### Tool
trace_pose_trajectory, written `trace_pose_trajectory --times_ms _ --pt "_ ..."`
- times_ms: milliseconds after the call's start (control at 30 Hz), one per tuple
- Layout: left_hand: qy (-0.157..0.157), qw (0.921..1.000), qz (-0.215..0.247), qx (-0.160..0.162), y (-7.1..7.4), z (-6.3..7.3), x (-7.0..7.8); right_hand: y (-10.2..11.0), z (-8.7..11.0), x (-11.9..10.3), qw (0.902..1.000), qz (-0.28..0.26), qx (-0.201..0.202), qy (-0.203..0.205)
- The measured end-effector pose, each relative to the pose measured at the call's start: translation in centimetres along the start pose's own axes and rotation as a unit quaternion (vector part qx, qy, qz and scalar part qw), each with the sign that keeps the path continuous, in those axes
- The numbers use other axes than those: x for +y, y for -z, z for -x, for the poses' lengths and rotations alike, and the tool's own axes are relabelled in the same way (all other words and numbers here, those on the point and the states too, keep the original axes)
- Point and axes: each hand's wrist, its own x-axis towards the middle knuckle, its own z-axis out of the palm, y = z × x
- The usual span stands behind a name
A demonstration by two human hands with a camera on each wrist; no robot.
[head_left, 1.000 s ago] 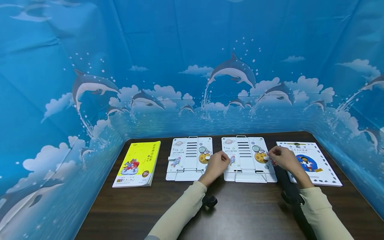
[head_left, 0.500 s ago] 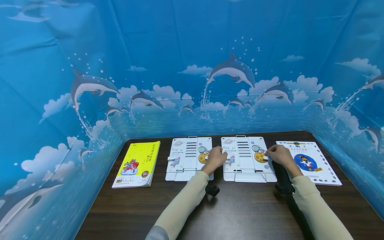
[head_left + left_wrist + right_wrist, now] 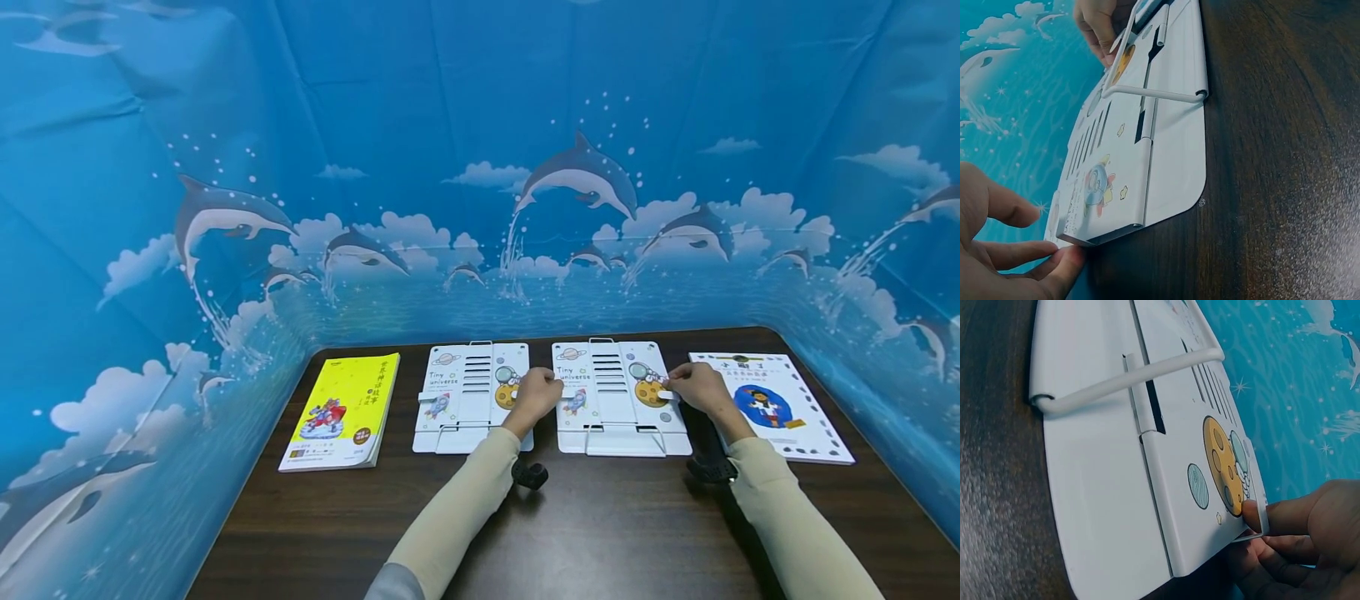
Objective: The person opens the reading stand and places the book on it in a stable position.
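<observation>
Room: bright blue backdrop (image 3: 450,100) printed with leaping dolphins, seen beyond a dark wood-grain bench (image 3: 615,533).

Landmark item: one white flat "Tiny universe" book stand (image 3: 615,407), space-themed, slotted down the middle, lying face up right of centre on the bench; white bent-wire support (image 3: 1129,379) at its near side.

Placed from that stand: a matching white book stand (image 3: 476,417), just beside it to the left; a thick yellow paperback book (image 3: 341,408), farther left; a white-covered book with a round blue picture (image 3: 765,407), just beside it to the right.

Step in hand, as I judge it: working the landmark stand's side clips, both sides together. The next move would seem to call for an even, light hold on the two, without shifting the stand.

Hands, two. Left hand (image 3: 534,402): at the stand's left edge, fingertips drawn narrow, apparently pinching the small white left clip (image 3: 567,396). Right hand (image 3: 703,388): at the right edge, pinching the small white right clip (image 3: 666,395), thumb on the upper side, other fingers beneath. Both forearms, in pale cream sleeves (image 3: 457,500), reach forward from the near side.
</observation>
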Motion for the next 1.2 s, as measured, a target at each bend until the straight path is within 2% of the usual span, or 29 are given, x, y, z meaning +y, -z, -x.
trace_pose_trajectory --times_ms 67,200,300,500,700,900,1067,1200 --pt "-0.011 0.9999 -0.001 0.005 -0.4 -0.7 -0.7 0.0 0.0 0.0 1.0 -0.005 0.0 -0.004" --pt "-0.021 0.9996 0.006 0.016 -0.4 -0.7 -0.7 0.3 0.1 0.0 0.9998 -0.018 0.0 -0.008" --pt "-0.009 0.9998 0.016 0.01 0.5 0.5 0.7 0.6 0.3 -0.1 0.9993 -0.034 0.001 -0.016" --pt "-0.018 0.9993 0.009 0.033 0.5 0.5 1.0 1.6 1.3 -0.6 0.9975 -0.066 0.004 -0.023" --pt "-0.033 0.9975 0.031 0.055 0.8 0.5 1.9 2.5 2.1 -1.1 0.9954 -0.096 0.006 -0.005" --pt "-0.052 0.9942 0.075 0.058 1.1 0.6 2.3 3.2 3.1 -1.6 0.9943 -0.096 0.015 0.044" --pt "-0.064 0.9921 0.085 0.067 1.4 0.8 2.5 3.5 3.4 -1.8 0.991 -0.102 0.036 0.079" --pt "-0.082 0.9904 0.088 0.068 1.6 1.0 2.7 3.7 3.8 -1.7 0.9899 -0.101 0.046 0.089"
